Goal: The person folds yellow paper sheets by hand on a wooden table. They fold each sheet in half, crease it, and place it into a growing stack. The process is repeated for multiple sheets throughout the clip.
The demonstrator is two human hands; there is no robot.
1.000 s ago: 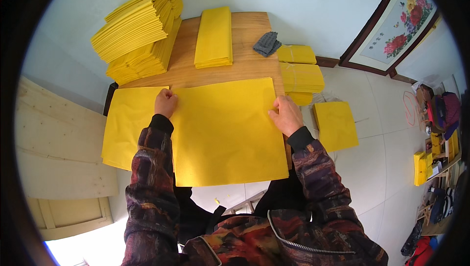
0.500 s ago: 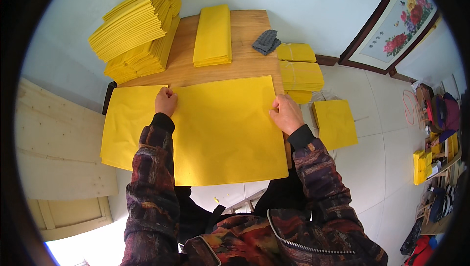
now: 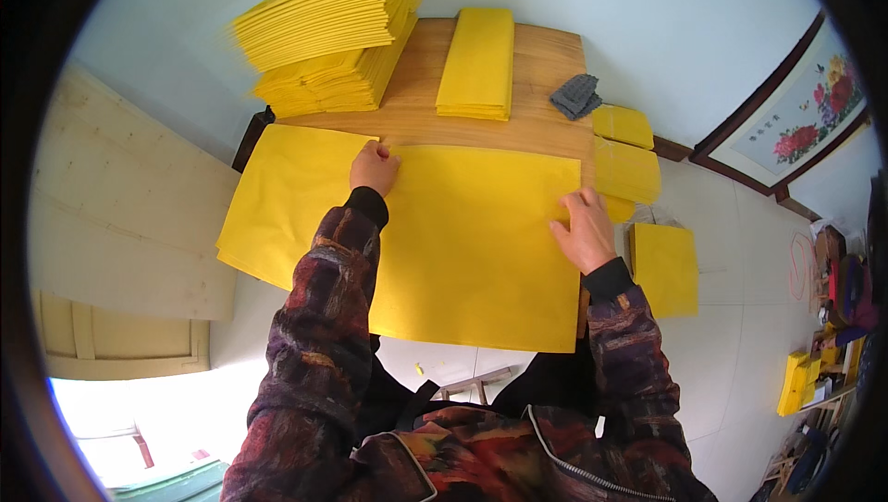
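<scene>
View turned left, yellow sheet (image 3: pixel 481 248) beneath left fingers (image 3: pixel 376 148) and right fingers (image 3: pixel 570 200).

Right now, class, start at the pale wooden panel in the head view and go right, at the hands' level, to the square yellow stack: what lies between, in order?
Left yellow sheet → left hand → wide yellow sheet → right hand.

a jacket (image 3: pixel 462 456) patterned in purple, rust and orange has black cuffs (image 3: pixel 608 279); a silver zip (image 3: pixel 592 481) curves at five o'clock, black trousers (image 3: pixel 548 391) between five and seven.
</scene>
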